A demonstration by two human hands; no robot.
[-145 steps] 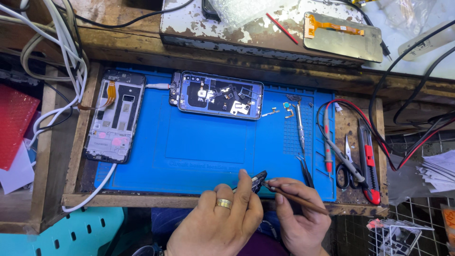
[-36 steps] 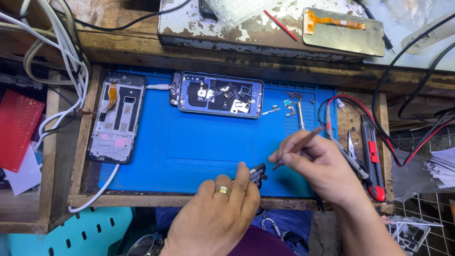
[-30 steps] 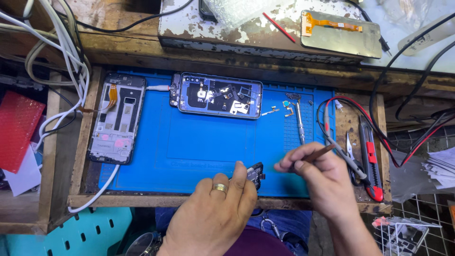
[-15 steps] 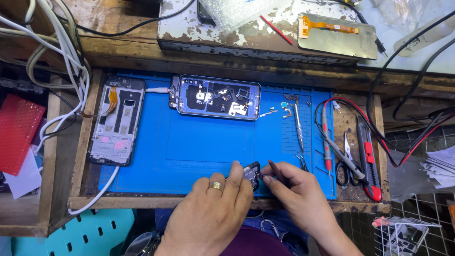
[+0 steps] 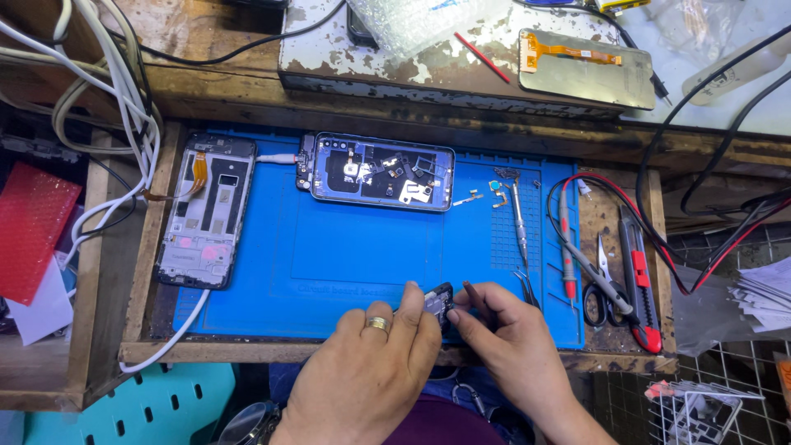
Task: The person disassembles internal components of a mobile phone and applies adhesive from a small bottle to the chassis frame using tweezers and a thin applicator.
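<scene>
Change: since half a second ago your right hand point(image 5: 519, 346) is drawing closer to the small dark part point(image 5: 439, 302), and the thin brown-handled tool point(image 5: 478, 301) is now lying almost against it; four seconds back that hand was holding the tool lower, off the mat edge.
Left hand: your left hand point(image 5: 371, 363), with a gold ring point(image 5: 377, 324), is pinching the small dark part, its fingers point(image 5: 409, 306) clamped on the part's left side.
Right hand: your fingers are closing on the thin tool, thumb tip touching the part's right edge.
Part position: the part is hovering just above the lower edge of the blue mat point(image 5: 329, 255), centre-bottom of the frame.
Surroundings: an opened phone point(image 5: 383, 171) is lying at the mat's top centre, a bare phone frame point(image 5: 206, 210) at middle left, tweezers point(image 5: 517, 218) and loose small parts point(image 5: 494, 194) to the right, scissors point(image 5: 597, 288) and a red-handled knife point(image 5: 638, 280) on the bench point(image 5: 610, 214) at far right.
Risk: you are working right at the mat's near edge, so a slip of the tool tip would likely be flicking the part or a tiny screw off into your lap.
Risk two: prying with too much force is liable to be cracking the part or gouging your left thumb.
</scene>
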